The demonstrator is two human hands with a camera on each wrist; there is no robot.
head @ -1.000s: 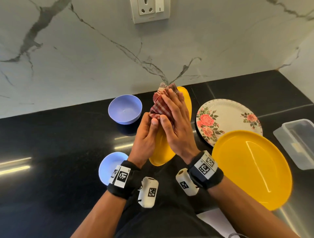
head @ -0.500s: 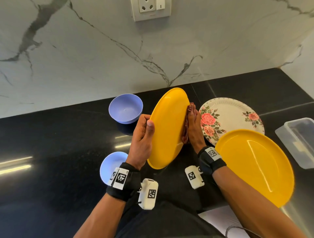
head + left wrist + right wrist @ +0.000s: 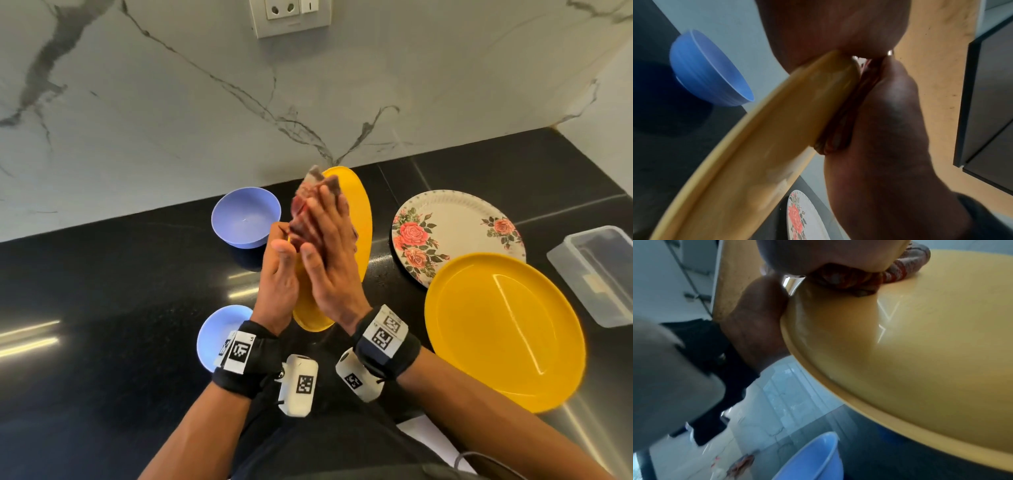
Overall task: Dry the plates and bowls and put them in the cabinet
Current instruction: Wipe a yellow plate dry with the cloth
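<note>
The left hand (image 3: 278,291) grips the near-left rim of a yellow plate (image 3: 359,219) held on edge above the worktop (image 3: 102,308), long axis running away toward the wall; the right hand (image 3: 334,260), fingers (image 3: 322,219) straight, presses a checked cloth (image 3: 310,192) flat against its face

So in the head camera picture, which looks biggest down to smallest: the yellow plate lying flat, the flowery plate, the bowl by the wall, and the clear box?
1. flat yellow plate, though it lies nearest the camera.
2. flowery plate, partly covered.
3. Unsure: back bowl and clear box, which the frame edge cuts off.
</note>
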